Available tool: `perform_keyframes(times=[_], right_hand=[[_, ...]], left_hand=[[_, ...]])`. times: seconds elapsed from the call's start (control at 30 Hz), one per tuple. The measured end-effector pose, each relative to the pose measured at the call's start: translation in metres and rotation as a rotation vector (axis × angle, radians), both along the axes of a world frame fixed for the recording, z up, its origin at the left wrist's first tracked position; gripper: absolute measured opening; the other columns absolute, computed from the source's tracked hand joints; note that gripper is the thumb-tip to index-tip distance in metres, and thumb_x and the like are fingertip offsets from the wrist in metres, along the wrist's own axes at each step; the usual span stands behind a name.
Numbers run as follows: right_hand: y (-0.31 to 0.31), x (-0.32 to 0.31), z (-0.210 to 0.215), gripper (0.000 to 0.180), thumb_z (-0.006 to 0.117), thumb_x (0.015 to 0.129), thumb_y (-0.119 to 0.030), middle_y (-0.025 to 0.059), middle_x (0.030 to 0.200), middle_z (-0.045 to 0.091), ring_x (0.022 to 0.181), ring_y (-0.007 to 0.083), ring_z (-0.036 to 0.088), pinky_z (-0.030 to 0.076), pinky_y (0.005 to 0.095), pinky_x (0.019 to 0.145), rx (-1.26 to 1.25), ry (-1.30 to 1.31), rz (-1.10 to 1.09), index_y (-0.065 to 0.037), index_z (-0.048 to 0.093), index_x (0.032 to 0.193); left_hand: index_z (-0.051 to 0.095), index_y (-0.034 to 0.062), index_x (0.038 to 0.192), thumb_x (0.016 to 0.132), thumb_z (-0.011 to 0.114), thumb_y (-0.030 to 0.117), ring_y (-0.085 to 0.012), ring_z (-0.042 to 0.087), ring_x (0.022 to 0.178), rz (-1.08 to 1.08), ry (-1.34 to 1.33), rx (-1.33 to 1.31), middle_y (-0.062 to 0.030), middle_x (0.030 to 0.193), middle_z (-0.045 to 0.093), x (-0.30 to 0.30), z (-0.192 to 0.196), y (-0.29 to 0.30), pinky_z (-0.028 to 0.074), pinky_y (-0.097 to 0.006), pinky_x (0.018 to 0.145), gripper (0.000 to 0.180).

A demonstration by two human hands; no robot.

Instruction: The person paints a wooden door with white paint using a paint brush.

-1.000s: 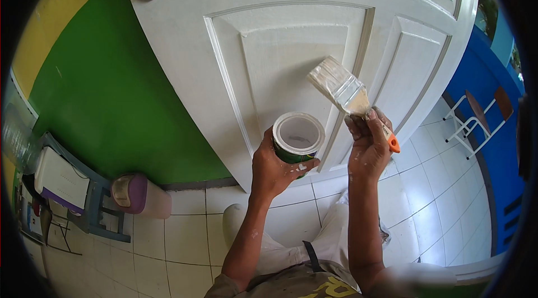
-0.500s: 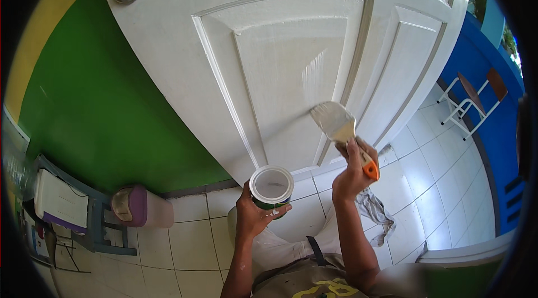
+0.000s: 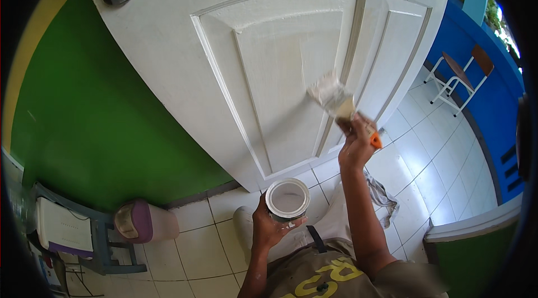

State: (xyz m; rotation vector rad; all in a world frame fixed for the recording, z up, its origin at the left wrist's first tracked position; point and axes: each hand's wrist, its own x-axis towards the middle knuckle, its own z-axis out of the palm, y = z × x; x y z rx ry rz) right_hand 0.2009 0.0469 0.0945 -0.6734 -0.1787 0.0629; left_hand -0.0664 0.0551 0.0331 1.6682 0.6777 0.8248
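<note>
My right hand [image 3: 357, 138] is closed round the handle of a wide paintbrush [image 3: 339, 102], whose orange end sticks out below my fist. The bristles, blurred and coated with white paint, are at the lower right of a raised panel on a white door [image 3: 291, 57]; whether they touch it I cannot tell. In my left hand [image 3: 272, 228] is an open paint can [image 3: 287, 200], held upright in front of my lap, with white paint inside. White smears mark the fingers of that hand.
To the left stands a green wall [image 3: 112, 113], with a purple-lidded bin [image 3: 140, 222] and a grey plastic chair [image 3: 115, 267] below it. A cloth [image 3: 381, 200] lies on the tiled floor [image 3: 190, 247] by my leg. Farther right is a wooden chair with white legs [image 3: 462, 74].
The brush has moved up a little along the panel, and my right arm has stretched farther forward. The view has shifted slightly; the can remains in my left hand.
</note>
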Motion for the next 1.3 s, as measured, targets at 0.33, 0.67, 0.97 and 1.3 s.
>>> perform_keyframes(times=[0.33, 0.67, 0.97, 1.3], right_hand=[[-0.003, -0.021, 0.025, 0.020, 0.074, 0.086, -0.001, 0.0193, 0.095, 0.071, 0.076, 0.0286, 0.076, 0.069, 0.0395, 0.074, -0.243, -0.116, -0.177, 0.009, 0.067, 0.101], [-0.018, 0.036, 0.038, 0.022, 0.070, 0.090, 0.001, 0.0177, 0.099, 0.068, 0.088, 0.0296, 0.075, 0.067, 0.0472, 0.082, 0.047, -0.154, -0.116, 0.004, 0.061, 0.109], [-0.031, 0.003, -0.040, 0.011, 0.074, 0.086, 0.000, 0.0161, 0.087, 0.071, 0.073, 0.0228, 0.074, 0.067, 0.0355, 0.066, -0.442, -0.015, -0.149, 0.006, 0.068, 0.093], [-0.004, 0.045, 0.132, 0.013, 0.072, 0.095, -0.002, 0.0149, 0.103, 0.071, 0.092, 0.0285, 0.078, 0.070, 0.0434, 0.081, 0.124, -0.698, -0.216, 0.007, 0.072, 0.104]], left_hand=[[0.056, -0.0005, 0.135, 0.062, 0.105, 0.024, -0.0245, 0.074, 0.109, -0.069, 0.049, -0.022, -0.0144, 0.119, 0.075, -0.017, -0.006, 0.018, 0.059, -0.039, 0.098, 0.092], [0.056, 0.0000, 0.137, 0.060, 0.106, 0.025, -0.0267, 0.072, 0.114, -0.099, 0.082, -0.019, -0.0146, 0.123, 0.073, -0.013, -0.004, 0.028, 0.058, -0.041, 0.100, 0.095], [0.055, 0.0017, 0.139, 0.059, 0.106, 0.020, -0.0242, 0.071, 0.114, -0.090, 0.083, 0.049, -0.0125, 0.125, 0.073, 0.007, 0.012, 0.043, 0.058, -0.039, 0.100, 0.096], [0.052, 0.0000, 0.140, 0.060, 0.105, 0.015, -0.0237, 0.072, 0.114, -0.084, 0.116, 0.103, -0.0132, 0.128, 0.072, 0.039, 0.027, 0.012, 0.060, -0.039, 0.100, 0.097]])
